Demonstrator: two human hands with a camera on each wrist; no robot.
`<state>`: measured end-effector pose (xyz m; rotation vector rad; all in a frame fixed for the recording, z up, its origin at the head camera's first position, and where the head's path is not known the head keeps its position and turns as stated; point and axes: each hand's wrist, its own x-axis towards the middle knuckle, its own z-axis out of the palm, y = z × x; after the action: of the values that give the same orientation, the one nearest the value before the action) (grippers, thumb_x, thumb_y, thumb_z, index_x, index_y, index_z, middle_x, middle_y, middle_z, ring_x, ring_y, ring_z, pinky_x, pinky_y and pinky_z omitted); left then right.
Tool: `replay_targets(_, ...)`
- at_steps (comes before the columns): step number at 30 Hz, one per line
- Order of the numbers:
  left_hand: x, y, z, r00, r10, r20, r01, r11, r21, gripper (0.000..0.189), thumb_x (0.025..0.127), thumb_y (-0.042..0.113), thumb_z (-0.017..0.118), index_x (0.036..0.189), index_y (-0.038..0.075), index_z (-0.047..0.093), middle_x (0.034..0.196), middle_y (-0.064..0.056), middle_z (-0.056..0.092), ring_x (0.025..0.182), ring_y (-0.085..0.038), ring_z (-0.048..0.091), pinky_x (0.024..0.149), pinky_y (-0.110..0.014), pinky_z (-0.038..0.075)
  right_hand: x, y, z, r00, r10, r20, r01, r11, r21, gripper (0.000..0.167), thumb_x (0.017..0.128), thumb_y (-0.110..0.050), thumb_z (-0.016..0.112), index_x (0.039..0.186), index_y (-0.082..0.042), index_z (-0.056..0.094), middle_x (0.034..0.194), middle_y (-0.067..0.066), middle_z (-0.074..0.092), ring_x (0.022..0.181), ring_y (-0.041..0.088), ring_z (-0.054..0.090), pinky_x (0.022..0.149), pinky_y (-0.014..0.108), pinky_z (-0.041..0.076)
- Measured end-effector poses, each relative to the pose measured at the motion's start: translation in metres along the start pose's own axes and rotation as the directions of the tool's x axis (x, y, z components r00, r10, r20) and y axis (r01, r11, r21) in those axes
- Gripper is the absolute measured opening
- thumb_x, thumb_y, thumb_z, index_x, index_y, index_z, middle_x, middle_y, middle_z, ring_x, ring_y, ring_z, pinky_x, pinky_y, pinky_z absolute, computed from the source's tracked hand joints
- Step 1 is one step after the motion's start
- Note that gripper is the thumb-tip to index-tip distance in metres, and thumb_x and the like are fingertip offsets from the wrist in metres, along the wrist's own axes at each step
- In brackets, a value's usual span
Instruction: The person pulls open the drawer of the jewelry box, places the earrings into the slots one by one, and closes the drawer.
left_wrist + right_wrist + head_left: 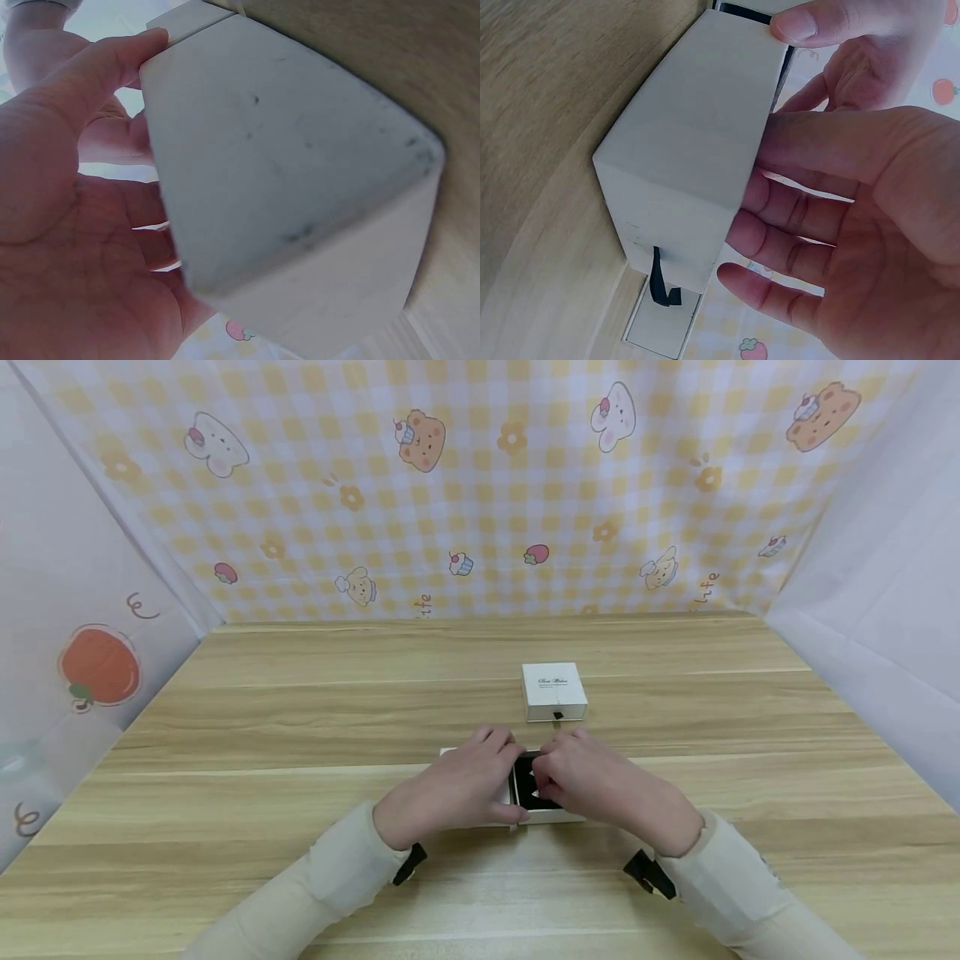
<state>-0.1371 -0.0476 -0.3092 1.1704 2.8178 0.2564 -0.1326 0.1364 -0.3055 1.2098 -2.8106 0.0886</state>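
A white drawer-style gift box lies on the table with its drawer point(551, 817) pulled out to the right. My left hand point(461, 781) grips the box's outer sleeve point(292, 165), thumb at the near edge and fingers over the far side. My right hand point(600, 781) is over the drawer, its thumb and forefinger reaching down inside; their tips are hidden in the right wrist view. Small pale bits point(534, 793) show on the black lining point(525, 758) beside those fingers, too small to identify. A black ribbon tab point(658, 277) hangs from the drawer's end.
A second white box point(555, 689), closed, with lettering on its lid and a black tab, stands behind the hands on the wooden table point(300, 702). A checked cloth point(487, 510) hangs along the back edge; pale cloths hang at both sides.
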Motion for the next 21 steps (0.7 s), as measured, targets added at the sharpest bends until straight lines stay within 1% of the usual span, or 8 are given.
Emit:
replay_targets(9,-0.0007,0.0012,-0.0007,1.000,-0.010,0.005,0.010,1.000,-0.007,0.063,0.079,0.046,0.068,0.124,0.005,0.054,0.118,-0.004,0.050,0.110,-0.019,0.042,0.086,-0.030,0.046,0.0005,-0.0011,0.0014,1.000,0.005,0.021,-0.005,1.000,-0.017,0.018,0.077,-0.013,0.070,0.062,-0.017,0.062,0.062,-0.009,0.050,0.066,0.011,0.047,0.075,0.033,0.043)
replay_targets(16,-0.0001,0.0011,0.0003,1.000,-0.012,-0.003,0.012,1.000,-0.015,0.063,0.078,0.046,0.069,0.122,0.005,0.054,0.120,-0.005,0.050,0.114,-0.022,0.042,0.087,-0.033,0.047,-0.0010,-0.0008,-0.0010,1.000,0.008,0.024,-0.009,0.999,0.042,0.023,0.076,-0.011,0.069,0.058,-0.017,0.058,0.060,-0.011,0.047,0.063,0.008,0.043,0.072,0.031,0.042)
replay_targets(21,0.0000,0.0010,0.0000,1.000,-0.012,-0.001,0.012,1.000,-0.010,0.062,0.078,0.046,0.069,0.123,0.005,0.054,0.120,-0.004,0.050,0.115,-0.021,0.042,0.088,-0.033,0.047,-0.0008,0.0005,-0.0007,1.000,-0.003,0.019,0.002,0.998,0.056,0.022,0.076,-0.011,0.070,0.059,-0.017,0.058,0.060,-0.011,0.047,0.063,0.009,0.043,0.072,0.031,0.042)
